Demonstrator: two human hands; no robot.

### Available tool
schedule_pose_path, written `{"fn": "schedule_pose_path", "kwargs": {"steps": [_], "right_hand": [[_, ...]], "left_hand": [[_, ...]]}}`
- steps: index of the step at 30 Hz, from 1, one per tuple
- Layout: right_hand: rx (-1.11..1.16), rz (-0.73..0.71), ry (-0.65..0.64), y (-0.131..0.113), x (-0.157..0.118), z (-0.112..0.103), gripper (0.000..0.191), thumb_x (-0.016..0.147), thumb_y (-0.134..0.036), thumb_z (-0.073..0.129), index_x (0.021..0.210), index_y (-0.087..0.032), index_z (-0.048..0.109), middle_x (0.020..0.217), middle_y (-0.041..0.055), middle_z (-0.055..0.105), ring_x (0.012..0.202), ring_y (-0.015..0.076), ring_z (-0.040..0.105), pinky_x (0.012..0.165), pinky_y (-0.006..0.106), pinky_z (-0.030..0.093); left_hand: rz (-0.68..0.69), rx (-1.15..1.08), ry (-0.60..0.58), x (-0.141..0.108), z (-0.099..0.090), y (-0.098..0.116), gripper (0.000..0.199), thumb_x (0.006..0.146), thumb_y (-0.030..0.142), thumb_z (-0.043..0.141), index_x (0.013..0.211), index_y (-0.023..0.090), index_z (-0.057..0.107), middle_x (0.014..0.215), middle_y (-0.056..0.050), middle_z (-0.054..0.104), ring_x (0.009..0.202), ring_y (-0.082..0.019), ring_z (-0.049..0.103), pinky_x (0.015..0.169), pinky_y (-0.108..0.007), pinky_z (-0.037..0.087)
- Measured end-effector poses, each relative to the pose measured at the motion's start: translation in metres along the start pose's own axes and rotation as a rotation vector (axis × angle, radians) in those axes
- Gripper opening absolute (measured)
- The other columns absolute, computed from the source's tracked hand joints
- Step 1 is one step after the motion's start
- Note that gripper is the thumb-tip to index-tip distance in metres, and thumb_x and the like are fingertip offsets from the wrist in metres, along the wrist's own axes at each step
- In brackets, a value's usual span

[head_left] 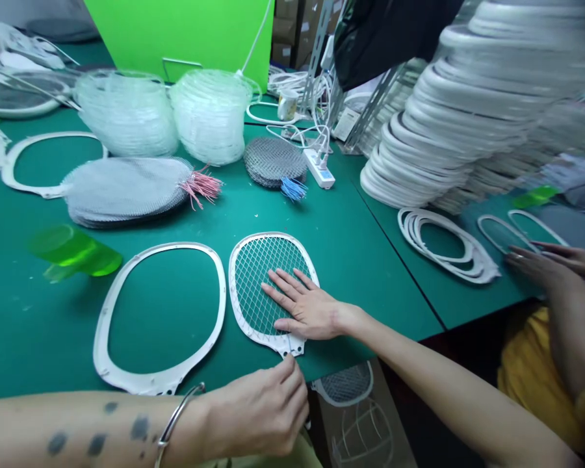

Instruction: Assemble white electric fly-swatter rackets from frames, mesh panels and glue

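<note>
pressing flat, the right hand (305, 309) lies open, fingers spread across the wire mesh (251, 279) of a racket-shaped white plastic frame (273, 244). the left hand (258, 409) is closed, its fingertips pinching the notched neck (292, 348) of that frame. a metal bangle (175, 416) circles the left wrist.

the frame lies flat on the green table top (292, 214), its neck toward the person and near the table's edge. it looks light and thin: the rim should be fairly stiff, though likely to flex or snap at the narrow neck, while the fine mesh looks easy to dent. the rim or neck seems the safer place to take hold, not the wires.

just to its left lies a larger, meshless white frame (223, 292), and beyond that are chunks of translucent green plastic (73, 253). farther up the table sit a stack of grey mesh sheets (127, 192) with pink wires (202, 188), a smaller stack (273, 162) with blue wires (292, 190), and a white power strip (319, 168). two bulky piles of clear plastic shells (127, 114) stand behind them.

on the right, tall stacks of white frames (443, 130) rise from the table. a co-worker's hands (541, 266), beside a yellow sleeve (536, 364), rest on more frames at the far edge of the view.
</note>
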State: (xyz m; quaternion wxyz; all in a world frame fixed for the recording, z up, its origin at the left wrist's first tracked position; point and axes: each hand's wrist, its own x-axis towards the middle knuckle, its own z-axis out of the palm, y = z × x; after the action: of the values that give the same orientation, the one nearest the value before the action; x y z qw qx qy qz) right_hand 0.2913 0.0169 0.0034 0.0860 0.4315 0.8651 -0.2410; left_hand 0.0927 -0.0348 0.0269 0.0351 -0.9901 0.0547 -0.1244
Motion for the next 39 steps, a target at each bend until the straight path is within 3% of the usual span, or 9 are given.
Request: {"fn": "schedule_pose_path", "kwargs": {"steps": [8,13,17,22,27,29,31,35,39], "right_hand": [[0.015,-0.008,-0.029,0.001,0.000,-0.003,0.080,0.096,-0.062,0.035,0.156,-0.020,0.002,0.161,0.0085,-0.012,0.148,0.0243,-0.013,0.118,0.049,-0.009],[0.051,-0.097,-0.124,0.006,-0.001,-0.012,0.111,0.081,-0.075,0.050,0.155,-0.015,-0.009,0.158,0.0135,-0.022,0.146,0.0306,-0.020,0.115,0.053,-0.013],[0.061,-0.109,-0.147,0.008,0.000,-0.015,0.113,0.081,-0.072,0.053,0.154,-0.014,-0.011,0.158,0.0141,-0.024,0.145,0.0313,-0.021,0.114,0.053,-0.014],[0.058,-0.088,-0.173,0.008,0.000,-0.015,0.112,0.081,-0.071,0.053,0.154,-0.016,-0.012,0.157,0.0125,-0.025,0.145,0.0307,-0.022,0.114,0.053,-0.014],[0.067,-0.082,-0.160,0.008,0.001,-0.014,0.109,0.083,-0.070,0.051,0.154,-0.016,-0.010,0.157,0.0114,-0.025,0.145,0.0302,-0.022,0.114,0.052,-0.016],[0.079,-0.074,-0.156,0.008,0.001,-0.012,0.109,0.082,-0.070,0.052,0.155,-0.017,-0.009,0.157,0.0106,-0.025,0.145,0.0304,-0.022,0.114,0.052,-0.016],[0.097,-0.073,-0.157,0.008,0.002,-0.012,0.112,0.080,-0.072,0.053,0.154,-0.018,-0.010,0.157,0.0101,-0.025,0.145,0.0311,-0.021,0.114,0.052,-0.016],[0.111,-0.070,-0.175,0.007,0.001,-0.015,0.114,0.078,-0.074,0.055,0.154,-0.018,-0.009,0.157,0.0103,-0.026,0.145,0.0310,-0.023,0.114,0.053,-0.016],[0.148,-0.062,-0.198,0.005,0.000,-0.019,0.114,0.078,-0.071,0.057,0.154,-0.016,-0.008,0.157,0.0129,-0.023,0.145,0.0319,-0.021,0.114,0.054,-0.015]], "left_hand": [[0.179,-0.021,0.050,0.000,0.001,-0.022,0.024,0.094,0.016,0.045,0.095,0.011,0.068,0.090,-0.011,0.069,0.077,-0.022,0.065,0.081,-0.040,0.053],[0.027,-0.127,0.152,-0.025,0.010,-0.019,0.021,0.090,0.013,0.051,0.100,0.007,0.068,0.101,-0.015,0.068,0.102,-0.028,0.065,0.101,-0.045,0.048],[-0.024,-0.188,0.204,-0.032,0.015,-0.011,0.023,0.091,0.012,0.049,0.103,0.007,0.068,0.106,-0.014,0.069,0.108,-0.027,0.064,0.106,-0.043,0.046],[-0.168,-0.164,0.274,-0.012,0.019,0.002,0.026,0.094,0.010,0.042,0.104,0.008,0.066,0.092,-0.012,0.071,0.093,-0.022,0.068,0.094,-0.040,0.054],[-0.630,-0.340,0.341,0.006,0.028,0.018,0.024,0.091,0.007,0.042,0.079,0.016,0.061,0.070,-0.004,0.064,0.067,-0.016,0.065,0.069,-0.030,0.059],[-0.627,-0.337,0.380,0.002,0.034,0.025,0.023,0.089,0.005,0.043,0.084,0.015,0.063,0.077,-0.006,0.068,0.076,-0.017,0.068,0.077,-0.031,0.060],[-0.469,-0.263,0.397,-0.007,0.036,0.030,0.023,0.087,0.003,0.046,0.096,0.010,0.066,0.089,-0.009,0.072,0.091,-0.020,0.070,0.094,-0.035,0.055],[-0.310,-0.312,0.253,-0.018,0.021,0.021,0.021,0.088,0.008,0.052,0.104,0.010,0.066,0.095,-0.010,0.074,0.095,-0.023,0.070,0.099,-0.037,0.053],[-0.542,-0.716,0.033,-0.019,-0.007,-0.024,0.041,0.095,0.036,0.053,0.134,0.024,0.051,0.109,-0.003,0.074,0.097,-0.015,0.071,0.086,-0.023,0.056]]}}
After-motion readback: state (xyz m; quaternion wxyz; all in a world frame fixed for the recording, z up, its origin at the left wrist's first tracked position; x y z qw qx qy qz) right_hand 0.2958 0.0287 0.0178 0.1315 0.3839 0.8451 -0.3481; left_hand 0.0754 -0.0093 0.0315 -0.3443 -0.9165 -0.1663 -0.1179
